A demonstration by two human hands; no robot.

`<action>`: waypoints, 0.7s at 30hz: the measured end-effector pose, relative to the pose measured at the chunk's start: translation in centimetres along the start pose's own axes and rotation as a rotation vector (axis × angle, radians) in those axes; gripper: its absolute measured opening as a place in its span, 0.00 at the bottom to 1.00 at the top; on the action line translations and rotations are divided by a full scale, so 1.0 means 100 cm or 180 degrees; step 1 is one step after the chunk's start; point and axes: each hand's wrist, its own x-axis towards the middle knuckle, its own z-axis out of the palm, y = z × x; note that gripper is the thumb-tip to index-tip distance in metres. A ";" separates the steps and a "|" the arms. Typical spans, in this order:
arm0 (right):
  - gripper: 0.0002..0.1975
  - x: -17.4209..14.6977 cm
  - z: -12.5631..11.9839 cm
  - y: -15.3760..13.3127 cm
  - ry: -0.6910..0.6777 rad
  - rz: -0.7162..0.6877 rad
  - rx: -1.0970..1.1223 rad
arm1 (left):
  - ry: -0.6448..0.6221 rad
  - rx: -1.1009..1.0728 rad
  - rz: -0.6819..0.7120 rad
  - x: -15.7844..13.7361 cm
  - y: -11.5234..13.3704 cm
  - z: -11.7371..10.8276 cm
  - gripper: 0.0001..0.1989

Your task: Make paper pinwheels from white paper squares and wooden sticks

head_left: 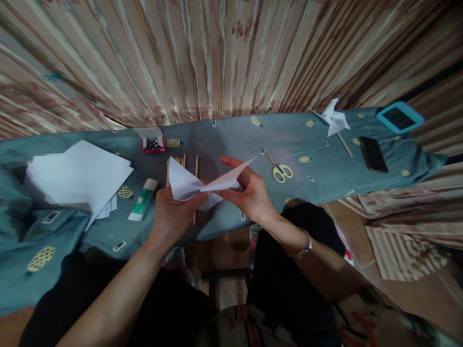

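Observation:
A white paper pinwheel (224, 179), its blades bent up on both sides, is held above the cloth-covered table. My left hand (174, 212) pinches it at the left and near the middle, thumb pointing inward. On the other side my right hand (248, 193) grips the right blade and the centre, with its index finger stretched out behind the paper. Whatever sits at the centre between the thumbs is hidden. Behind and under the paper lie several wooden sticks (196, 166), partly covered by it.
A stack of white paper (79, 173) and a green-and-white box (143, 200) lie to the left. A red box of small metal pieces (154, 144) stands behind. Rightward are scissors (280, 169), a finished pinwheel on a stick (333, 120), a phone (373, 154) and a blue-framed device (400, 117).

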 end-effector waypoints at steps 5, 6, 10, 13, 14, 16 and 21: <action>0.40 0.000 0.001 0.001 0.0007 0.0005 0.0102 | -0.0078 0.0027 0.0058 0.000 0.000 0.000 0.09; 0.39 0.000 0.001 0.001 -0.0002 -0.0010 0.0106 | -0.0082 0.0022 0.0065 0.000 0.000 0.000 0.08; 0.38 0.001 0.000 -0.001 -0.0073 -0.0043 0.0112 | -0.0090 -0.0006 0.0130 0.001 0.000 0.000 0.07; 0.38 0.001 0.000 -0.002 -0.0049 -0.0056 0.0105 | -0.0133 -0.0020 0.0174 0.001 -0.001 -0.001 0.08; 0.37 0.001 0.000 -0.002 -0.0032 -0.0070 0.0095 | -0.0127 -0.0008 0.0169 0.001 -0.002 -0.001 0.09; 0.35 0.000 0.000 -0.003 -0.0030 -0.0110 0.0072 | -0.0117 0.0013 0.0147 0.001 -0.002 -0.001 0.09; 0.34 0.000 -0.001 -0.004 -0.0082 -0.0079 0.0115 | -0.0140 -0.0004 0.0080 0.001 0.001 -0.001 0.08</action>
